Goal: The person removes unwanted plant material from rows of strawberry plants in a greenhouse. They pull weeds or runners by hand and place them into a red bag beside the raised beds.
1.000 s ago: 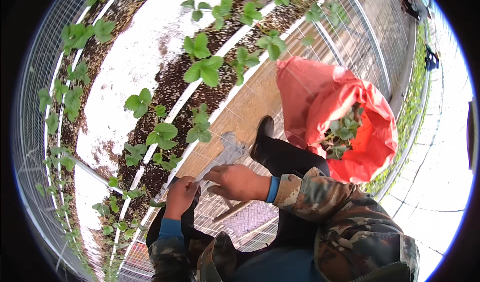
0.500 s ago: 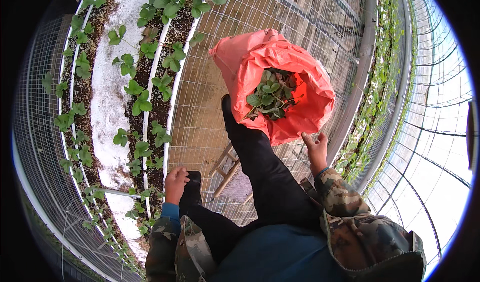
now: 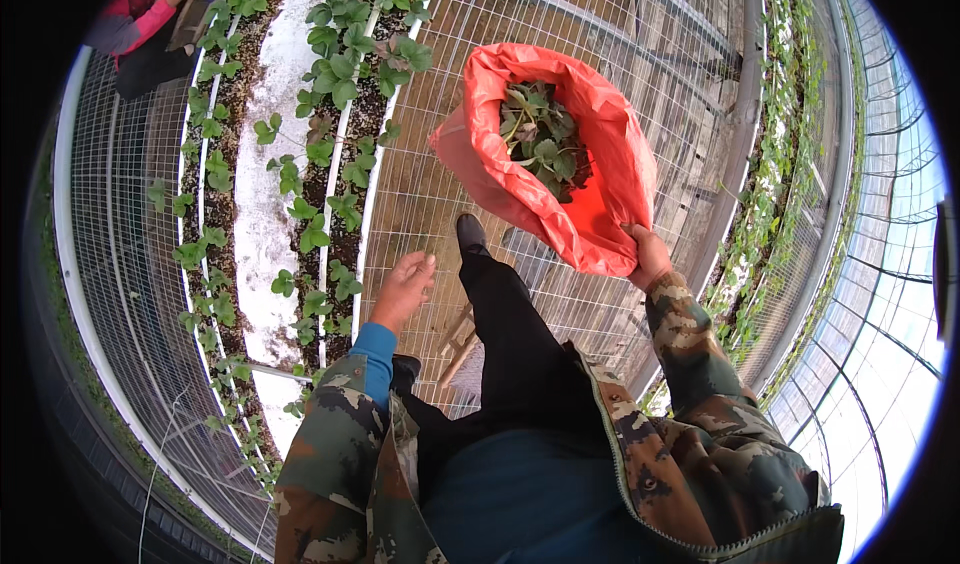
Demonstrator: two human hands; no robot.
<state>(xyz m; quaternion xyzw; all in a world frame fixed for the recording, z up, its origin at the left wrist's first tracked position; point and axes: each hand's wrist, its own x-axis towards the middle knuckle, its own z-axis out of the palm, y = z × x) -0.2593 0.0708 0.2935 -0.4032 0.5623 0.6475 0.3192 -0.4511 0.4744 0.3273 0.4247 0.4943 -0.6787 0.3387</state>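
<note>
Head view: person stood on a mesh walkway (image 3: 600, 54) between planting rows, one black shoe (image 3: 470, 232) forward.
Right hand (image 3: 648, 256): grip clamped on the lower rim of an orange plastic bag (image 3: 600, 174), held up at centre right.
Bag contents: pulled green plants (image 3: 540, 139) lay loose inside, mouth open upward.
Left hand (image 3: 402, 289): empty, fingers apart, hanging near the plant bed (image 3: 270, 194) on the left.
Bed: young leafy plants (image 3: 335, 64) in rows beside white covering.
Far left: another person's pink sleeve (image 3: 150, 19).
Doing it well: likely keeping the bag mouth upright and wide, close to the bed, so the free hand dropped plants in cleanly.
</note>
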